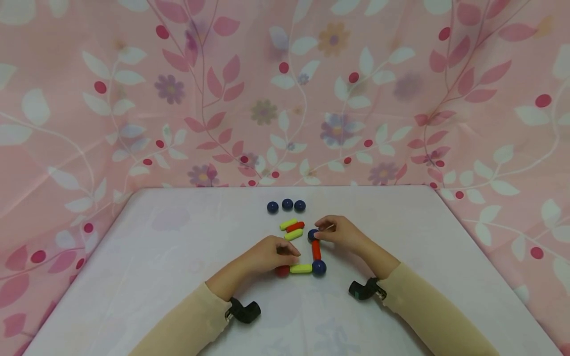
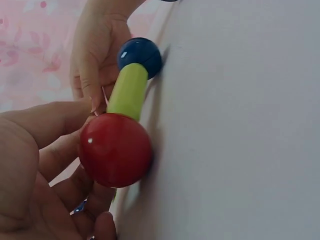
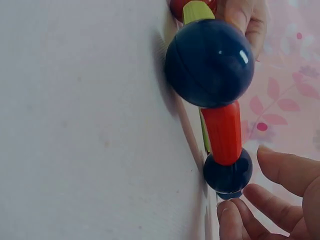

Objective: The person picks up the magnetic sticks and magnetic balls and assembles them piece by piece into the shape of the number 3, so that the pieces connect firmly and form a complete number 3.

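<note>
An L-shaped build lies on the table. Its red ball (image 2: 116,150) joins a yellow rod (image 1: 301,268), which runs to a blue corner ball (image 3: 210,62). From there a red rod (image 3: 223,132) reaches a second blue ball (image 3: 228,171) at the far end. My left hand (image 1: 271,254) holds the red ball, its fingers curled behind it and partly hidden. Around the far blue ball sits my right hand (image 1: 342,233), thumb standing slightly off it and a fingertip at its side; whether that fingertip touches is hard to tell.
Beyond the build lie two loose yellow rods (image 1: 293,235) and a loose red rod (image 1: 295,227). Farther back, three blue balls (image 1: 287,204) stand in a row on the white table (image 1: 178,237). A pink floral cloth (image 1: 285,99) hangs behind the table.
</note>
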`<state>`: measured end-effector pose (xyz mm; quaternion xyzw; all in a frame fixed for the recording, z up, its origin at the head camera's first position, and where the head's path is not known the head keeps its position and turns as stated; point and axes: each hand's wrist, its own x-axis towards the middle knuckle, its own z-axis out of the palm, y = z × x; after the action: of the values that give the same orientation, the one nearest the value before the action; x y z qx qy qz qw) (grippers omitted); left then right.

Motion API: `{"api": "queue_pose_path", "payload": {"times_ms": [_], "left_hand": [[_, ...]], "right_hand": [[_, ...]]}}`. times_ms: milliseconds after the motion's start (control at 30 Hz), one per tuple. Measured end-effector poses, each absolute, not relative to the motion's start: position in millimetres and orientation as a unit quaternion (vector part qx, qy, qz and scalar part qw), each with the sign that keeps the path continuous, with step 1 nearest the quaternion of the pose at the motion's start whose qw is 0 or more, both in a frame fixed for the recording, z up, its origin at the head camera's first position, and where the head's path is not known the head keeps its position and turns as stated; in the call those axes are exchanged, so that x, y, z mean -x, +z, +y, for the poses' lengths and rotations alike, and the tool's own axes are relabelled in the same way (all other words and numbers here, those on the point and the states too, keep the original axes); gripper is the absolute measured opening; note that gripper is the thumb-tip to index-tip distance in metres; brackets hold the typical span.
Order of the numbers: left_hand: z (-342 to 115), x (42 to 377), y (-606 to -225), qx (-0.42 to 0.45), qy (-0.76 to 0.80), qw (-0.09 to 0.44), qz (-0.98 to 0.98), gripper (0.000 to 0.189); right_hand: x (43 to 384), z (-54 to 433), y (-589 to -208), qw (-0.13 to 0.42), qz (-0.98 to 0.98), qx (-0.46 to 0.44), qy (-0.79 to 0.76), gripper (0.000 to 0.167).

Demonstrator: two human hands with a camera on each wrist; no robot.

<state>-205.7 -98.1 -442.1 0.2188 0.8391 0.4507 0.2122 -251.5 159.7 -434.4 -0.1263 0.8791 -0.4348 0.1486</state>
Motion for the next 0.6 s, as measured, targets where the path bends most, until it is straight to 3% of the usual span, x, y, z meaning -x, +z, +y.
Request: {"api": "queue_pose_path", "payload": {"times_ms": [600], "left_hand": [[-89,230,-447,-0.097,0.476,0.091,0.869,0.019]], "right_hand": [[227,160,-431,0.153,0.874,0.080,-0.455,0.020]]}}
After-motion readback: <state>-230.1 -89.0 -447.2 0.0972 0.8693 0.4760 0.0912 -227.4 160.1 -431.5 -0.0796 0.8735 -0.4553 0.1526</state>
